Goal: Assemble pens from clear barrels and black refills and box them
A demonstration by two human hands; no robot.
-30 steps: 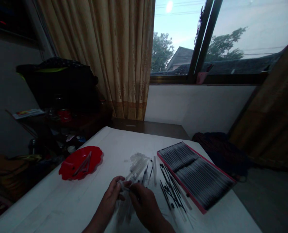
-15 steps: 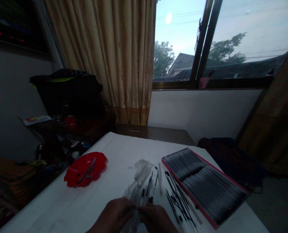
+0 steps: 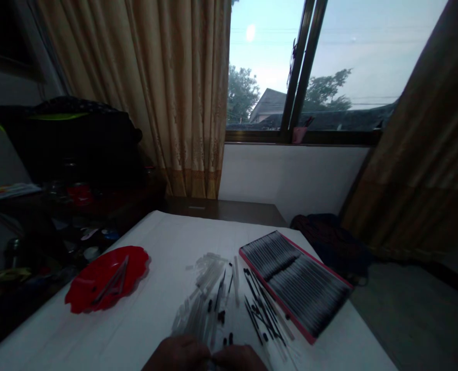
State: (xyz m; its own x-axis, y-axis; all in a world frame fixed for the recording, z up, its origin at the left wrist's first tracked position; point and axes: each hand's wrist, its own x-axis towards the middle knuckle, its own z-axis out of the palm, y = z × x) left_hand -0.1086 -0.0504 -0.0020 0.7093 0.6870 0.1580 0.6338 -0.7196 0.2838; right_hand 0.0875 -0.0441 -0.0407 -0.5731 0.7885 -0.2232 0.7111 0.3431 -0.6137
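Note:
At the bottom edge, my left hand [image 3: 178, 353] and my right hand [image 3: 240, 356] meet with fingers closed. A small, pale, thin piece [image 3: 210, 366] shows between them; blur and the fingers hide what it is. Just beyond my hands lie several clear pen barrels [image 3: 193, 319] in a loose heap. Black pen caps [image 3: 221, 316] and dark thin refills [image 3: 231, 284] are scattered beside them. To the right of my right hand, more dark refills [image 3: 265, 314] lie crossed over one another. Two rows of pens fill a pink-edged box [image 3: 274, 293] farther right.
A red scalloped plate [image 3: 136, 257] holding thin clear pieces [image 3: 115, 281] sits on the left of the white-covered table [image 3: 155, 239]. Behind are a curtain [image 3: 182, 93] and a window. A dark cloth heap [image 3: 329, 239] lies past the table's right edge.
The view has turned right, so the table and its things sit farther left. My hands have drawn lower, nearer to me, still together with fingers closed.

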